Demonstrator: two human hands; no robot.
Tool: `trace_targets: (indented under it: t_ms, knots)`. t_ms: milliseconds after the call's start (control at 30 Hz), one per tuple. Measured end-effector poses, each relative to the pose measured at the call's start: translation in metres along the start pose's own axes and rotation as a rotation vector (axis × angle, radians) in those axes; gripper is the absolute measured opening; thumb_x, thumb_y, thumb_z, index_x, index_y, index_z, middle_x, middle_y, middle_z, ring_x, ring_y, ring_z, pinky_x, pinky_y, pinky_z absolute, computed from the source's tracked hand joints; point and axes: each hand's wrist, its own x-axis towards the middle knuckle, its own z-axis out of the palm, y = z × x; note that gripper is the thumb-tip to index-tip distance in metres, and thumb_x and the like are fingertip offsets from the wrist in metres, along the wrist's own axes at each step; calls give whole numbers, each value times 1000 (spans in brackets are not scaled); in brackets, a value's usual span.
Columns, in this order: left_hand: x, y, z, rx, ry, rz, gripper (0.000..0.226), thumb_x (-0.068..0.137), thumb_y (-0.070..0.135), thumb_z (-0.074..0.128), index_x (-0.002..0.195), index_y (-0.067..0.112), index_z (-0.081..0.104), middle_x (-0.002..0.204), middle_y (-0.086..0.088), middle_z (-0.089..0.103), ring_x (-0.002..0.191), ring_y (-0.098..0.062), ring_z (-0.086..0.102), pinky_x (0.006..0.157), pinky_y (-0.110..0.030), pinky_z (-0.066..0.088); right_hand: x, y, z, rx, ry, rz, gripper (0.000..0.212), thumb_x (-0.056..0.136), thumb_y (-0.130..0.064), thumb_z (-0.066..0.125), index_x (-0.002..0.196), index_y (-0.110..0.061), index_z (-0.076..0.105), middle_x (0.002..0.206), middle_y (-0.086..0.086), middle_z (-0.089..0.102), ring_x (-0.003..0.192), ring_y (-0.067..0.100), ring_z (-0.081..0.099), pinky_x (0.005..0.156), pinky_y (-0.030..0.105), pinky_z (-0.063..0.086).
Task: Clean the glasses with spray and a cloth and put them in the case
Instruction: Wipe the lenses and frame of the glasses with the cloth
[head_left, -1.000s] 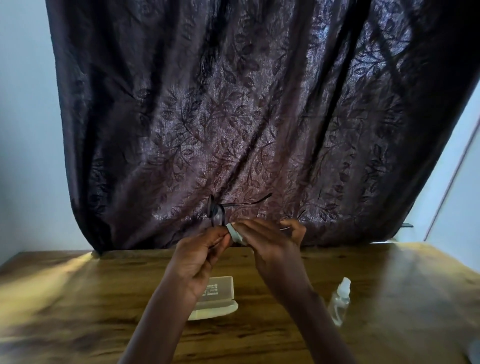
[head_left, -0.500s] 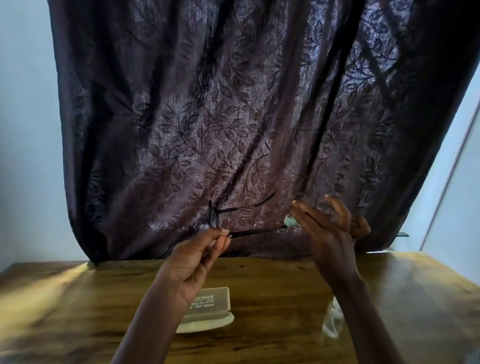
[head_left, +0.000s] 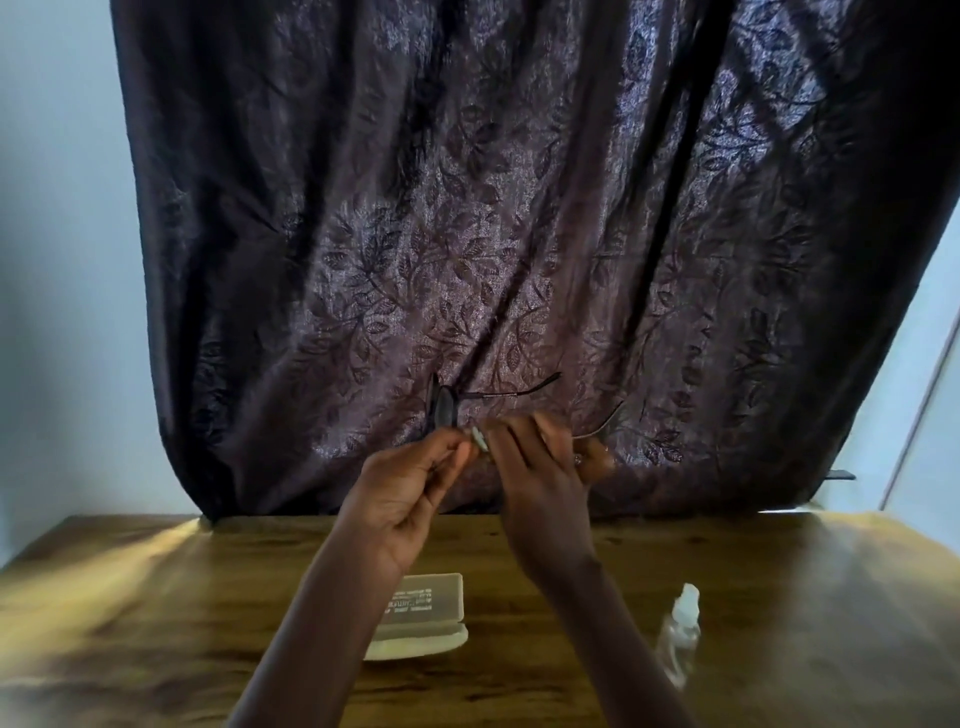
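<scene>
I hold dark-framed glasses (head_left: 445, 405) up in front of the curtain, with both temple arms open and pointing right. My left hand (head_left: 410, 493) pinches the frame near the hinge. My right hand (head_left: 540, 467) pinches a small pale cloth (head_left: 479, 439) round the near temple arm, close to my left fingers. The open cream glasses case (head_left: 421, 618) lies on the wooden table (head_left: 156, 623) below my hands. A clear spray bottle (head_left: 679, 631) with a white cap stands on the table to the right of the case.
A dark purple leaf-patterned curtain (head_left: 519, 234) hangs behind the table. Pale walls flank it, and a door frame (head_left: 914, 426) shows at the right edge.
My right hand with the cloth slid out to the tip of the temple arm, then came back toward the hinge next to my left hand. The view rose slightly.
</scene>
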Motion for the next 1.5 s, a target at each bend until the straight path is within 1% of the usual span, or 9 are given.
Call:
trace_targets:
  t_ms: [133,333,533,633,767,967,1167,1333,1500]
  knots:
    - [5,5,1,2,-13,-30,3,58,-4,66,55,-4,66,56,-13,68,52,-10,67,40,-11,48,5,19,3,-1,-95,-55,35,78,-13,39,95,-6,69,91,9,70,104,25,39,64,51,54]
    - [20,16,-7,-25,12,-33,2,66,-4,64,67,-3,62,51,-12,66,51,-10,66,40,-10,48,8,79,-12,-78,-212,-66,39,56,20,73,91,2,68,92,16,70,93,51,58,56,61,50]
    - [38,17,11,-52,-23,-67,18,76,-2,60,58,-4,62,48,-14,64,47,-10,65,40,-12,49,18,83,-8,-66,-198,-28,33,62,11,77,91,-1,68,95,14,70,95,43,61,51,55,53]
    - [43,14,30,-44,-43,-29,23,79,-3,58,56,-3,61,45,-13,63,43,-10,63,41,-13,50,27,57,11,1,-170,-22,23,73,8,58,93,1,66,95,16,68,100,35,59,64,57,53]
    - [45,18,44,-28,-18,52,20,80,-5,56,61,0,56,39,-8,61,40,-8,62,43,-12,51,37,40,25,94,-185,67,47,77,-10,25,100,4,63,100,18,67,109,25,33,76,60,48]
    - [46,41,25,-49,-28,29,18,83,-4,53,65,-3,56,43,-13,62,42,-11,63,45,-13,51,44,68,20,32,-263,14,33,74,12,60,103,-3,63,107,12,66,114,40,49,75,62,48]
    - [52,55,20,-49,-47,25,18,84,-2,53,66,-1,56,44,-12,62,43,-10,63,46,-12,51,50,103,10,-70,-316,68,32,78,9,62,107,-4,63,113,8,63,119,40,40,80,57,48]
    - [56,39,33,-26,-87,15,32,82,-4,55,50,-4,61,43,-12,62,41,-9,62,41,-12,50,53,59,24,6,-108,-65,34,78,-6,35,88,4,66,89,17,69,99,39,58,61,53,54]
    - [59,38,38,-23,-38,73,19,81,-6,55,63,-1,55,38,-7,60,39,-7,60,39,-11,48,53,33,42,87,-111,-9,47,74,-9,25,95,6,63,96,19,67,105,25,33,70,56,52]
